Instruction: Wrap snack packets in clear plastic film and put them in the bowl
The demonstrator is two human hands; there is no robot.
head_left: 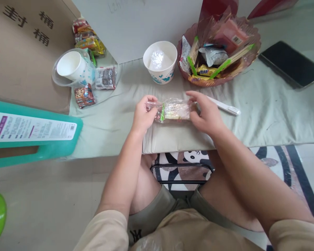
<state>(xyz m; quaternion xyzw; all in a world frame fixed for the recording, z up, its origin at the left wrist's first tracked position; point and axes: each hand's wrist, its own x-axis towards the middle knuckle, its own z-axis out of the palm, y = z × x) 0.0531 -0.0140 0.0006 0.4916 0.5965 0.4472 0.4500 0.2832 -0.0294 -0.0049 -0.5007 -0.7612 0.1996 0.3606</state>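
A pale snack in a clear plastic wrapper [176,108], with a green strip near its left end, lies at the table's front. My left hand [143,116] pinches the wrapper's loose left end between thumb and fingers. At the opposite end, my right hand [205,113] has its thumb and bent fingers on the package, the index finger stretched over the top. A white, slim-handled tool [226,106], perhaps a cutter, lies beside my right hand and is partly hidden by it. Behind the package stands a paper cup [162,77] with crumpled clear plastic inside.
A pinkish basket [240,77] of wrapped snacks sits at the back right, beside a black phone [293,64]. To the left are another paper cup [70,66] in a clear bowl, small snack packets [106,77], a cardboard box [23,69] and a teal container [65,146].
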